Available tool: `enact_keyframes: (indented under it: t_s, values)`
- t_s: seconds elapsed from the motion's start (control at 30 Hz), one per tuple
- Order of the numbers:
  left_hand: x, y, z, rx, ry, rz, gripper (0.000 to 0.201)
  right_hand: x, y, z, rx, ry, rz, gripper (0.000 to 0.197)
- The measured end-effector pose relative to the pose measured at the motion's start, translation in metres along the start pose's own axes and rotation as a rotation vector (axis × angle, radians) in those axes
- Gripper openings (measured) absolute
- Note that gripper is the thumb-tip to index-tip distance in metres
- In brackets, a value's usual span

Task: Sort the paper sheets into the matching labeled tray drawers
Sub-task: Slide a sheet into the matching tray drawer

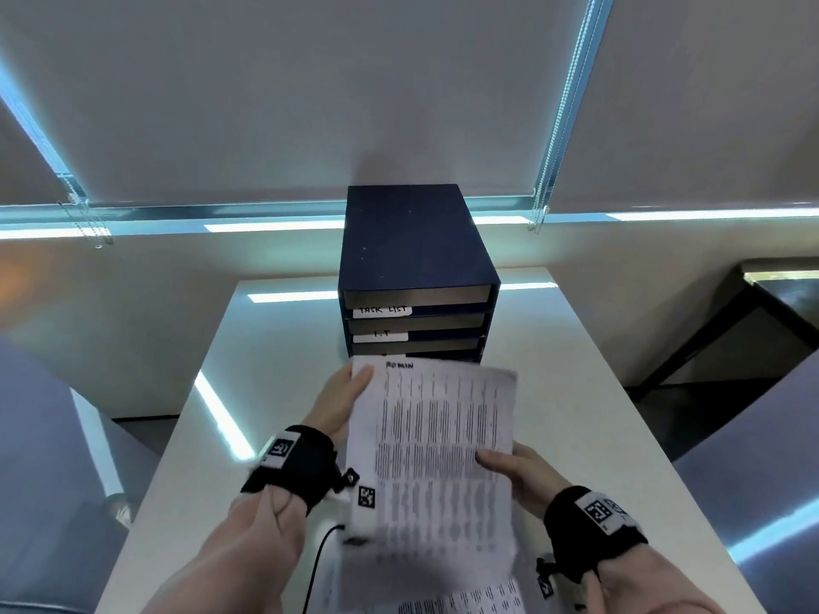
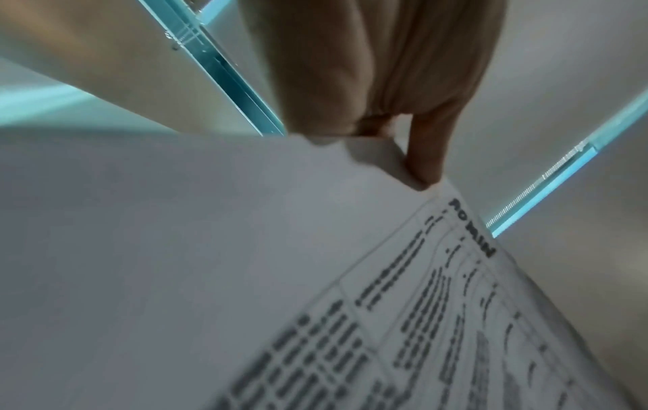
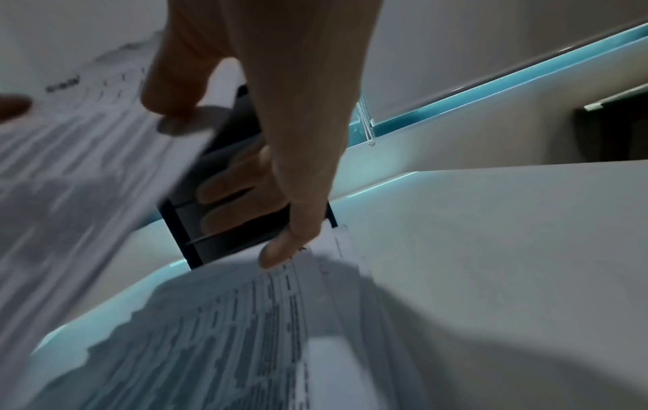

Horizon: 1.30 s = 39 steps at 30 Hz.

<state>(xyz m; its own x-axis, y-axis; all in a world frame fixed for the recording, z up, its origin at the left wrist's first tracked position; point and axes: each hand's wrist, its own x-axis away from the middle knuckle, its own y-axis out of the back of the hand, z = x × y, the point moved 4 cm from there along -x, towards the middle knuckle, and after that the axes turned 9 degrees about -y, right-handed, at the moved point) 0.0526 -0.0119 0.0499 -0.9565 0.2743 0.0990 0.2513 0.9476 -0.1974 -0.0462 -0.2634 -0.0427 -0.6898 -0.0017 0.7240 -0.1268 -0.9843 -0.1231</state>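
A dark blue tray unit (image 1: pixel 416 259) stands at the back of the white table (image 1: pixel 598 414); its drawers carry white labels, "TASK LIST" (image 1: pixel 383 310) and "I.T" (image 1: pixel 381 334), and the lower ones are hidden. In front of it I hold up a printed sheet (image 1: pixel 434 436) headed "ADMIN" (image 2: pixel 473 227). My left hand (image 1: pixel 354 387) pinches its top left corner. My right hand (image 1: pixel 496 463) pinches its right edge, thumb (image 3: pixel 168 91) on top and fingers (image 3: pixel 238 188) underneath. A stack of printed sheets (image 3: pixel 245 333) lies on the table below.
A black cable (image 1: pixel 319 551) runs over the table's near edge under my left wrist. A dark side table (image 1: pixel 780 294) stands at the right, grey-blue seating (image 1: pixel 40 436) at the left. Window blinds hang behind the tray unit.
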Motion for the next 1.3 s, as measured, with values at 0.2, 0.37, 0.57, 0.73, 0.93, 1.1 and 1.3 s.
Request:
enact_keyframes:
  t_s: [0.2, 0.37, 0.57, 0.73, 0.93, 1.1, 1.3]
  values:
    - [-0.014, 0.012, -0.013, 0.205, 0.163, -0.139, 0.035, 0.018, -0.010, -0.008, -0.052, 0.024, 0.045, 0.099]
    - [-0.016, 0.012, -0.014, 0.206, 0.170, -0.103, 0.026, 0.033, -0.021, -0.011, -0.091, 0.025, 0.032, 0.048]
    - [-0.023, 0.015, -0.014, 0.180, 0.177, -0.076, 0.025, 0.029, -0.025, -0.017, -0.161, 0.025, 0.013, 0.047]
    - [-0.031, 0.016, -0.004, 0.147, 0.204, -0.100, 0.033, 0.018, -0.019, -0.026, -0.187, 0.053, 0.012, 0.068]
    - [-0.021, 0.028, 0.075, -0.461, 0.426, -0.201, 0.052, -0.010, 0.003, -0.046, -0.132, -0.029, -0.075, 0.069]
    - [-0.007, 0.020, 0.114, -0.246, 0.528, -0.251, 0.032, -0.056, 0.032, -0.021, 0.082, -0.143, -0.164, 0.069]
    - [-0.008, 0.008, 0.115, -0.105, 0.491, -0.359, 0.008, -0.104, 0.036, 0.037, 0.287, -0.155, -0.065, 0.049]
